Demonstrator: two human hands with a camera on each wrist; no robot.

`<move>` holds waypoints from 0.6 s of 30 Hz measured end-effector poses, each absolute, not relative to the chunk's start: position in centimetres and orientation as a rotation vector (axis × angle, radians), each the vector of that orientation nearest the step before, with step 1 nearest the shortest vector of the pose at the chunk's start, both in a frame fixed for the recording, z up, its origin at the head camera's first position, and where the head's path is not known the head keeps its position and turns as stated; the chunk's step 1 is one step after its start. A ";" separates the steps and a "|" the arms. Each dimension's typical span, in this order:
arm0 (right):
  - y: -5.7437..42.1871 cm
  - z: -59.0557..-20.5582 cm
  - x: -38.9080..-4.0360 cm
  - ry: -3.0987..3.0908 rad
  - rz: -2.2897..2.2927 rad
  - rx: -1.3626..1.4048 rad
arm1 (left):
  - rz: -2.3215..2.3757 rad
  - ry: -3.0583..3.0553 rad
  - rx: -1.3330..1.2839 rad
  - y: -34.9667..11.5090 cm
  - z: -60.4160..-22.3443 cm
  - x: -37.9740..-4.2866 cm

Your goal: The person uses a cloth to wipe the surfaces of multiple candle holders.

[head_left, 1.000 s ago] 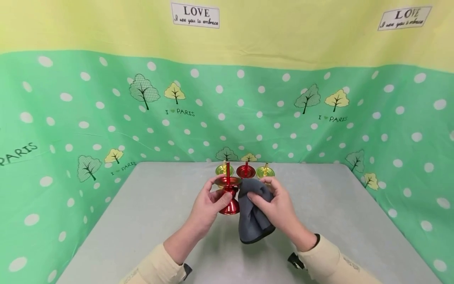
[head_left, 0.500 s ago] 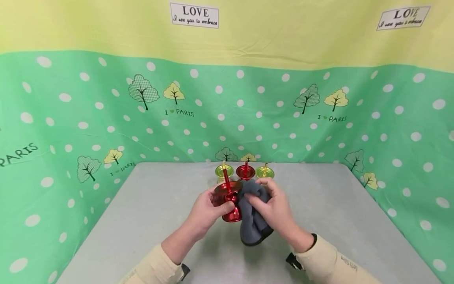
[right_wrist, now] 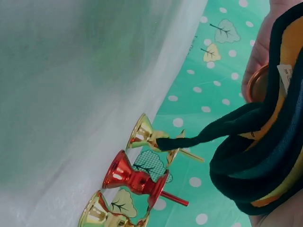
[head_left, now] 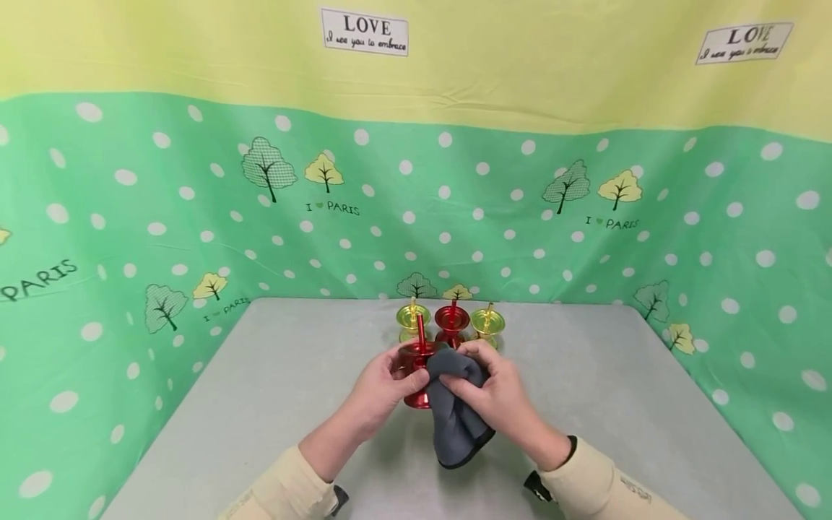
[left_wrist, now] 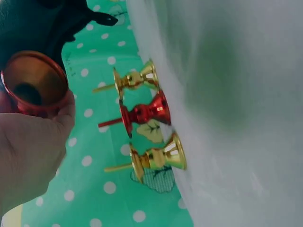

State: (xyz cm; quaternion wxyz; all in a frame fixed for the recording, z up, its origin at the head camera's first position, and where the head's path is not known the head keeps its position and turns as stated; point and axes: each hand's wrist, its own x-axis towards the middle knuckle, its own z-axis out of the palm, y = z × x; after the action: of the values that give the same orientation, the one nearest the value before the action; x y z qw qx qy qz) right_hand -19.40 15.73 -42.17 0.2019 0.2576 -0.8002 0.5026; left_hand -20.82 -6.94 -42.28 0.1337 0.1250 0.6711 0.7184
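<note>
In the head view my left hand (head_left: 377, 393) grips a shiny red candlestick (head_left: 417, 399) round its waist, thumb across the front. Its spike points up, and the left wrist view looks into the hollow base (left_wrist: 42, 78). A grey cloth (head_left: 460, 426) with black edging is pinched between the thumb and fingers of my right hand (head_left: 503, 397). The bunched cloth lies against the candlestick's right side, covering part of its plate and stem. Orange lining and a white tag (right_wrist: 285, 75) show on the cloth in the right wrist view.
Behind the hands stand three more candlesticks in a row on the grey table (head_left: 292, 375): a gold one (head_left: 413, 315) on the left, a red one (head_left: 451, 318) in the middle, another gold one (head_left: 487, 323) on the right. A green and yellow printed curtain (head_left: 455, 195) surrounds the table.
Both hands have come slightly lower and nearer, with candlestick and cloth. The candlestick tilted half a second ago and is upright again. The cloth has shifted left, over more of its side.
</note>
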 end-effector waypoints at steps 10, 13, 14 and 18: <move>16.5 -42.4 -20.3 -2.334 1.391 0.517 | 2.062 2.022 0.364 -7.4 -42.3 -20.6; 16.4 -42.4 -19.8 -2.327 1.394 0.556 | 2.083 2.004 0.341 -7.1 -42.4 -20.5; 16.3 -42.4 -19.6 -2.320 1.388 0.586 | 2.084 1.997 0.334 -7.0 -42.4 -20.4; 15.9 -42.4 -19.0 -2.281 1.366 0.710 | 2.087 1.985 0.331 -6.6 -42.2 -20.2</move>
State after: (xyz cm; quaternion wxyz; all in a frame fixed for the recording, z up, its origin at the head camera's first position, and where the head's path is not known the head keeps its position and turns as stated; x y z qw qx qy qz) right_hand -18.98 15.92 -42.42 0.1937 0.2531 -0.8132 0.4869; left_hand -20.24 -6.62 -42.24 0.1207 0.1133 0.6797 0.7146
